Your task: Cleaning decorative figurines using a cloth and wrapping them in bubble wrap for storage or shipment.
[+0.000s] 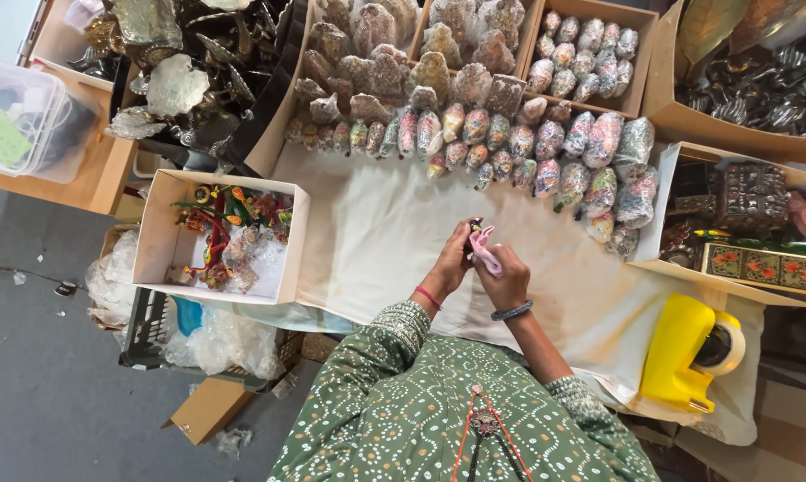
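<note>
Over a white cloth-covered table (376, 232) my left hand (454, 259) and my right hand (505, 278) meet and hold one small painted figurine (475, 228) together with a pink cloth (486, 250). The left hand grips the figurine from the left; the right hand presses the pink cloth against it. Just beyond my hands lie rows of colourful figurines wrapped in clear plastic (510, 143).
An open white box (163, 223) of colourful figurines stands at left. A yellow tape dispenser (684, 353) lies at right. Cardboard boxes (662, 98) of wrapped and metal ornaments line the back and right. A dark crate with plastic wrap (215, 344) sits below the table edge.
</note>
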